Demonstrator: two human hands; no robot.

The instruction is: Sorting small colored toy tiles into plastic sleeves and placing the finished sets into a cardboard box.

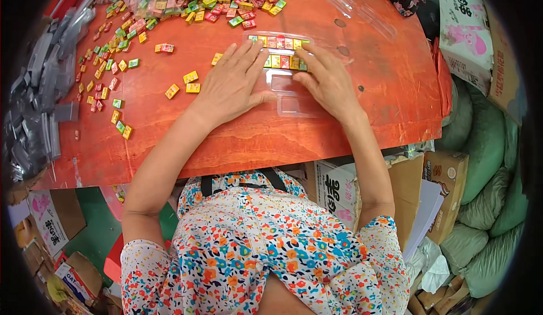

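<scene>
A clear plastic tray with several compartments lies on the red tabletop in front of me. Two rows of tiny coloured boxes fill its far compartments: a far row and a nearer row, mixing yellow, red and green. The tray's two nearest compartments hold no boxes. My left hand rests flat at the rows' left ends, fingers stretched out and hiding part of the nearer row. At the right ends, my right hand has its fingers extended, thumb and index apart, touching the end boxes.
A large heap of the small boxes lies at the far side, with others scattered leftward. Clear plastic strips lie far right. Grey plastic pieces pile up on the left. Cartons and green sacks stand right of the table.
</scene>
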